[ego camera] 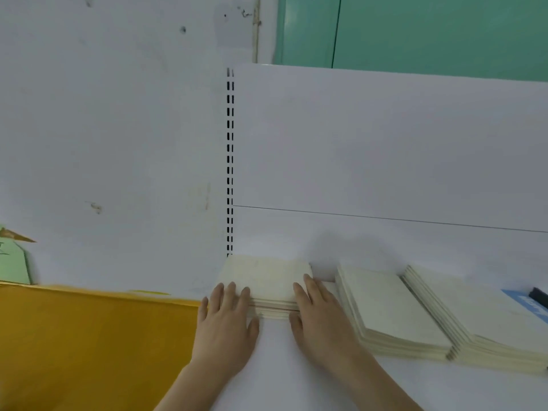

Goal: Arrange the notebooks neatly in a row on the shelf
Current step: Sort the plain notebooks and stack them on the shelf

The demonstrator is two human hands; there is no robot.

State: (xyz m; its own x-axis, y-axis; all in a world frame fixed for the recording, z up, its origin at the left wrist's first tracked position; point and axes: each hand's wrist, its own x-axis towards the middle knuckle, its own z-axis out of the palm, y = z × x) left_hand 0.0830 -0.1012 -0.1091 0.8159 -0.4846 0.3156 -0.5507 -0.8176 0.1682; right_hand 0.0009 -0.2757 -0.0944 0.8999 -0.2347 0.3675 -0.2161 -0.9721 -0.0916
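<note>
Lower centre: left hand flat, fingers straight, fingertips laid over near-left corner of the leftmost notebook stack; nothing gripped. Right hand beside it, fingers likewise extended onto the stack's near-right corner, thumb along its front edge; pressing rather than clasping, as far as the blur allows. Stack lying flat at the left end of the white shelf, cream covers, several page edges showing at the front. Right of centre: second notebook stack, skewed, just beside the right hand. Lower right: third notebook stack, close against the second, fanned at its edges, carrying a blue label with a dark object on it at frame edge. Lower left: yellow surface. Farther back: white back panel with slotted upright. Upper right: green door.
</note>
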